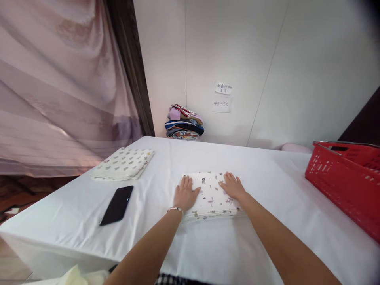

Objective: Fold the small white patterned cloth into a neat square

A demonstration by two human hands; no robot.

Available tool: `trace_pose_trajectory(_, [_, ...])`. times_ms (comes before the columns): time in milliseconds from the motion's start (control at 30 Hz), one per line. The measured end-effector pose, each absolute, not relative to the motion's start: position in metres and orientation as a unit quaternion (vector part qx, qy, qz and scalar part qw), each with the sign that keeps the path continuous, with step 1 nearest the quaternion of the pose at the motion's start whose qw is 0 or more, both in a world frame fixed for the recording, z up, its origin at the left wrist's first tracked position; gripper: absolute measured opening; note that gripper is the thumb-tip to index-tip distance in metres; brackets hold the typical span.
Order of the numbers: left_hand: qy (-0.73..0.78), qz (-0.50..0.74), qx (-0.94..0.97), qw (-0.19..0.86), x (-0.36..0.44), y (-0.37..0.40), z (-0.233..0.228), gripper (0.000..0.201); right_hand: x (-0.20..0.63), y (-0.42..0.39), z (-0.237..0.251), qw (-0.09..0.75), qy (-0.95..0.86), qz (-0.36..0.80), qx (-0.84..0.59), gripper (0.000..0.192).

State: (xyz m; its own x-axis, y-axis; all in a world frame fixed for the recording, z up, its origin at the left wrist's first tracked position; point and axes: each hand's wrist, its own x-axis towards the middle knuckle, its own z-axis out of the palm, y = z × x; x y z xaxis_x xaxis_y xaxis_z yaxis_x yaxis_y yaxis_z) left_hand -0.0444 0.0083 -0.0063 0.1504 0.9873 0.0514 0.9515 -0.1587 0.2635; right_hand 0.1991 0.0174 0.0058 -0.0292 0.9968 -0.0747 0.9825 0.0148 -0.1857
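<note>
The head view looks down over a table (pixel 255 241) covered with a white cloth. Near the middle of it lies a folded cloth (pixel 210 196), white with small printed figures, folded into a flat, roughly square bundle.

The left hand (pixel 185 193) rests flat on the left part of the folded cloth, palm down, fingers spread a little and stretched away from the person; it pinches nothing. A thin bracelet (pixel 175 209) sits on its wrist. The right hand (pixel 233 186) lies flat on the upper right part of the same cloth, palm down too, fingers open and lightly fanned, gripping nothing. Both forearms reach in from the lower edge of the picture, and the printed middle of the cloth shows between the two hands.

To the left of the hands, well apart from them, a black phone (pixel 116 205) lies face down on the table. Beyond it, near the far left corner, sits a second folded cloth (pixel 123 163), pale with a pattern of small grey shapes. At the right edge stands a red plastic basket (pixel 346 180). Against the wall behind the table a stack of folded clothes (pixel 184 122) in mixed colours rests, and two paper notes (pixel 222 96) are stuck on the wall just to its right. A pinkish curtain (pixel 59 87) hangs at the left.
</note>
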Motion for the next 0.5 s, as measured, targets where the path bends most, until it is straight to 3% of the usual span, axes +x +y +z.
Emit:
trace_pose_trajectory(333, [0.655,0.066,0.75,0.067,-0.038,0.024,0.016,0.073,0.204,0.016,-0.01,0.052,-0.695,0.109,-0.709,0.07])
trace_pose_trajectory(500, [0.666,0.097,0.737,0.068,-0.045,0.04,0.001,0.074,0.205,0.017,-0.011,0.048,-0.695,0.114,-0.708,0.071])
